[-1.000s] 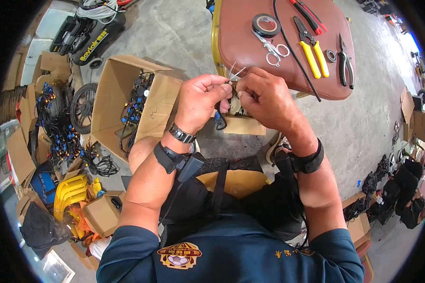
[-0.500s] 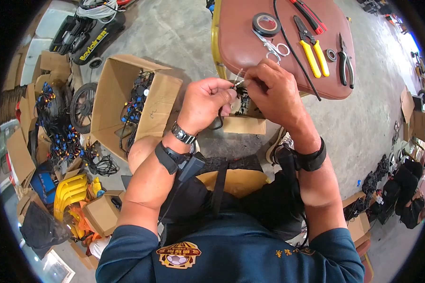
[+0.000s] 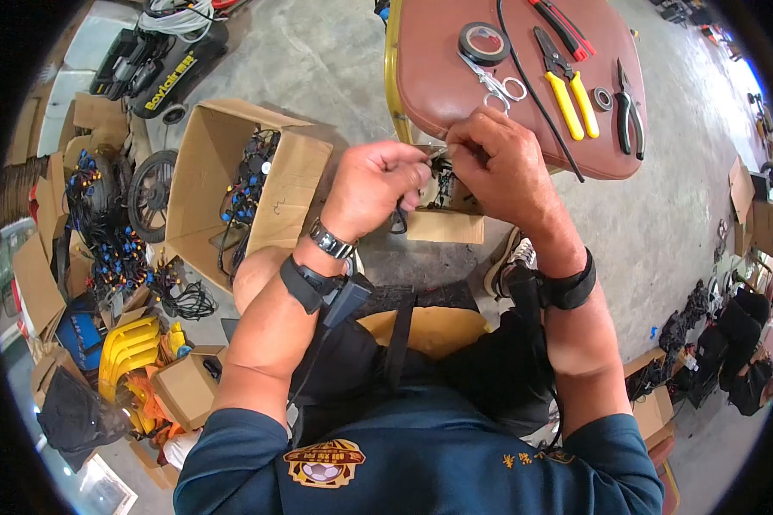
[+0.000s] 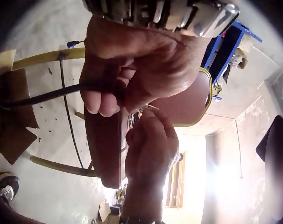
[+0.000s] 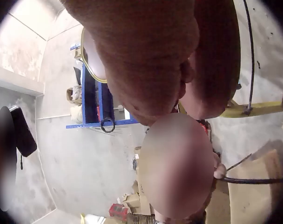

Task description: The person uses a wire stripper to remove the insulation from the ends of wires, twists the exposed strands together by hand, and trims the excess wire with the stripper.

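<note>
My left hand (image 3: 414, 174) grips a black cable (image 4: 43, 96), fingers curled round it, in front of the brown padded seat (image 3: 438, 77). My right hand (image 3: 460, 154) meets it and pinches the thin bare wire ends (image 3: 439, 153) that stick out of the cable's tip. Both hands hover just off the seat's near edge, above a small cardboard box (image 3: 445, 227). In the left wrist view the cable runs left out of the fist, and the right hand (image 4: 150, 142) lies just beyond. The right wrist view shows mostly the back of the hand, so its fingertips are hidden there.
On the seat lie a tape roll (image 3: 483, 43), scissors (image 3: 495, 86), yellow-handled pliers (image 3: 569, 96), black pliers (image 3: 629, 116), a red-handled tool (image 3: 563, 27) and a black cable (image 3: 532, 96). A large open box (image 3: 292, 184) of wiring stands left, with boxes, a wheel (image 3: 150, 194) and cable heaps beyond.
The right hand has shifted up towards the seat's edge and closed over the wire ends; the pale strands that stood up between the hands are now nearly covered. The left hand barely moved.
</note>
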Demonstrator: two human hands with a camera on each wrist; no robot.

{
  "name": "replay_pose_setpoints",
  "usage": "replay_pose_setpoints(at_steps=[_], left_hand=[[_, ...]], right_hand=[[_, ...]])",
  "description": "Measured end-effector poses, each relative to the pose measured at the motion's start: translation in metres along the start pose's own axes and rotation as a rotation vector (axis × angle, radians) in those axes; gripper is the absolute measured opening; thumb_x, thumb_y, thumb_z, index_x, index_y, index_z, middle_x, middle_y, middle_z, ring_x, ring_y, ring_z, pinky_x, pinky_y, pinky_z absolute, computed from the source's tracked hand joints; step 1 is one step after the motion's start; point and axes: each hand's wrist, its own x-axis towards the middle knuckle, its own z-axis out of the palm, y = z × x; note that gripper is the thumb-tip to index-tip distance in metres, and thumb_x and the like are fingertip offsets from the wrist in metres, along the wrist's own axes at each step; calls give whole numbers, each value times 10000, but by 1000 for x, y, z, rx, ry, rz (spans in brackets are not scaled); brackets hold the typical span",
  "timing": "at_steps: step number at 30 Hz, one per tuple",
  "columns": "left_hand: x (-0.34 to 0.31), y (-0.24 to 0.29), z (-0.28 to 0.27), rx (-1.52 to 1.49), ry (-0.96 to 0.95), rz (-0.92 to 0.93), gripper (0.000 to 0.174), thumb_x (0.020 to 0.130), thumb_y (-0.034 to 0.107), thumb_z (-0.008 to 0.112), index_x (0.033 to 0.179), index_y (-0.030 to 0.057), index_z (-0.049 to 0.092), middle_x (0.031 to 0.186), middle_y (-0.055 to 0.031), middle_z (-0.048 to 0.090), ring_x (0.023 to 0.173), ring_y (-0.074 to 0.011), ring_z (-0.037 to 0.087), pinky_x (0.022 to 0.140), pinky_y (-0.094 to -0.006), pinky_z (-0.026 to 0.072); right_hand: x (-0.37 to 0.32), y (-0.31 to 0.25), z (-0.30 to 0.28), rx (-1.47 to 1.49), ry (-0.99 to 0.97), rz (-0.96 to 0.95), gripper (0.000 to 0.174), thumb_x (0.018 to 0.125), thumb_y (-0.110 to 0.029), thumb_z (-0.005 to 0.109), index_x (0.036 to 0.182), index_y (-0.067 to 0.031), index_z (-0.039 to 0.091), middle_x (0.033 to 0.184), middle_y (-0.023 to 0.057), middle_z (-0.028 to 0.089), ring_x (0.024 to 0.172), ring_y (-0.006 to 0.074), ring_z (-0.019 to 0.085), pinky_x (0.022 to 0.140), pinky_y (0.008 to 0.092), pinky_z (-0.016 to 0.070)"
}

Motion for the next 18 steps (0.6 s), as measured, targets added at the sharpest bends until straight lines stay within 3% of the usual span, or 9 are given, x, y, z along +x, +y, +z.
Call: replay_pose_setpoints(at_steps=[8,11,14,18], left_hand=[[0,-3,2,-10,24,15,118,870,14,660,977,-37,662,751,-52,669,580,-91,607,533,-237,496],[0,1,0,-129,69,-12,133,880,12,658,1005,-34,647,759,-54,665,576,-102,608,525,-245,498],[0,5,1,-173,70,26,135,886,21,662,1008,-33,640,761,-54,660,573,-110,609,522,-252,498],[0,1,-3,-143,44,35,147,901,52,660,1028,-17,634,804,-85,668,606,-154,636,557,-273,523]], right_hand=[[0,0,-1,-9,8,-9,75,759,-5,627,834,-6,629,788,147,606,708,357,620,621,416,509],[-1,-1,-2,-29,-44,-29,87,760,29,612,843,6,613,774,125,588,669,288,607,618,344,494],[-5,2,5,-32,-129,-16,76,737,-15,610,812,-7,605,767,144,588,719,371,605,629,440,496],[-5,-1,5,-21,-136,10,79,732,-16,609,810,-8,597,764,145,584,723,372,604,632,446,492]])
